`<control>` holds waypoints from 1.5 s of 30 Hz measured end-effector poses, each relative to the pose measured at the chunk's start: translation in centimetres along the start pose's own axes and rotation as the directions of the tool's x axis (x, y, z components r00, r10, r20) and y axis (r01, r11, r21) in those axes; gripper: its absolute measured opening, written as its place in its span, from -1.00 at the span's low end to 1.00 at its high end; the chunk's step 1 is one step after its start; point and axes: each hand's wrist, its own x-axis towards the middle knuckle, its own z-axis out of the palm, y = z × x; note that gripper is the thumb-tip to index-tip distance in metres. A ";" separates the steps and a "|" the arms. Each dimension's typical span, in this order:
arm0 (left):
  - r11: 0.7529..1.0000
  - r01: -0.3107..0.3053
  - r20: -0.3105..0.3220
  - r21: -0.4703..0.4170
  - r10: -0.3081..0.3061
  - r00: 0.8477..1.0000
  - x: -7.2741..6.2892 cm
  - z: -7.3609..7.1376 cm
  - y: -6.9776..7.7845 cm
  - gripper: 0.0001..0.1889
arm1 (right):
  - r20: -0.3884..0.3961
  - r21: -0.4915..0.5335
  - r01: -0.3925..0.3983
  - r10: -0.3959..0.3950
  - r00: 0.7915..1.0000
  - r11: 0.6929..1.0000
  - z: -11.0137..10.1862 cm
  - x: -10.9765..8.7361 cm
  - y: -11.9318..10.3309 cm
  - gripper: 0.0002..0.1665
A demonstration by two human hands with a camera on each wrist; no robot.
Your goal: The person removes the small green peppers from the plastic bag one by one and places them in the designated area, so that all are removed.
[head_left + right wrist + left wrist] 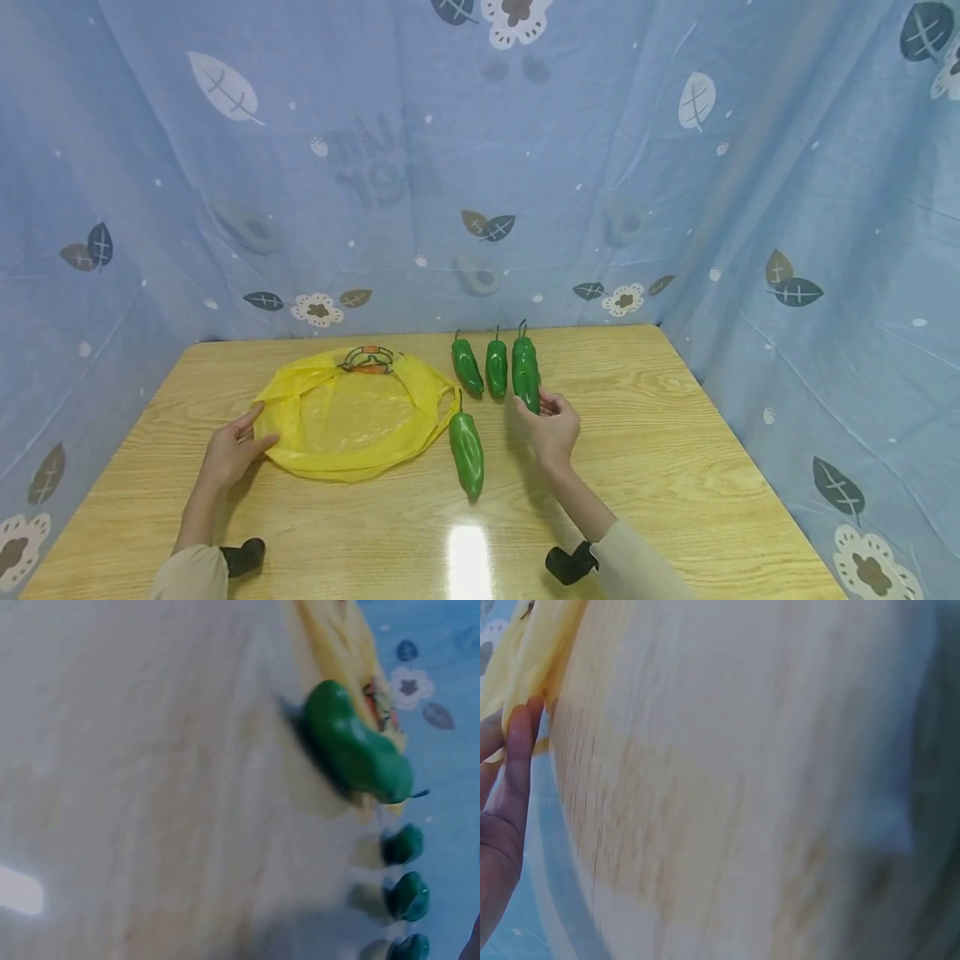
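Observation:
A yellow plastic bag (345, 475) lies spread on the table's left half, its mouth facing up. My left hand (228, 450) pinches the bag's left rim between thumb and fingers; the left wrist view also shows the fingers (519, 742) on the yellow plastic. With its fingertips my right hand (555, 425) grips the lower end of a green pepper (528, 396). This one overlaps another green pepper (522, 343) behind it. In the right wrist view the right hand barely shows at the edge, and its grip is hidden.
Two more green peppers, one slanted (467, 367) and one straight (497, 367), lie at the back. A larger green pepper (467, 454) lies beside the bag's right edge, stem toward the back. Blue patterned cloth (420, 167) hangs behind and beside the wooden table (637, 467).

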 end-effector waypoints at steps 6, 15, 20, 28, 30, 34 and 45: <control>1.000 -0.006 -0.003 0.028 0.006 1.000 0.0 0.1 -0.1 -0.20 | 0.017 -0.081 -0.016 0.017 1.000 0.997 -1.4 -0.3 1.9 -0.58; 1.000 -0.005 0.015 0.021 0.005 1.000 -0.1 0.0 -0.2 -0.17 | 0.082 -0.170 0.055 -0.042 0.996 0.984 -2.0 -1.6 3.7 -0.57; 1.000 -0.001 0.016 0.009 0.001 1.000 -0.3 0.0 -0.1 -0.17 | 0.140 -0.271 0.129 -0.093 0.986 0.954 -2.0 -2.6 4.8 -0.56; 1.000 0.000 0.009 -0.006 0.000 1.000 -0.7 0.1 -0.2 -0.17 | 0.184 -0.400 0.184 -0.118 0.976 0.898 -2.1 -3.4 5.3 -0.59; 1.000 0.000 0.008 0.011 0.000 1.000 -0.8 0.1 -0.1 -0.17 | 0.197 -0.433 0.193 -0.116 0.974 0.881 -2.2 -3.5 5.3 -0.58; 0.997 -0.042 0.003 0.058 0.042 0.999 -1.2 -0.2 0.4 -0.16 | 0.220 -0.472 0.197 -0.102 0.970 0.859 -2.2 -3.6 5.0 -0.55; 0.964 -0.247 -0.087 0.099 0.256 0.963 -2.5 -0.8 2.8 -0.23 | 0.330 -0.430 0.089 0.065 0.942 0.898 -3.5 -2.9 2.3 -0.22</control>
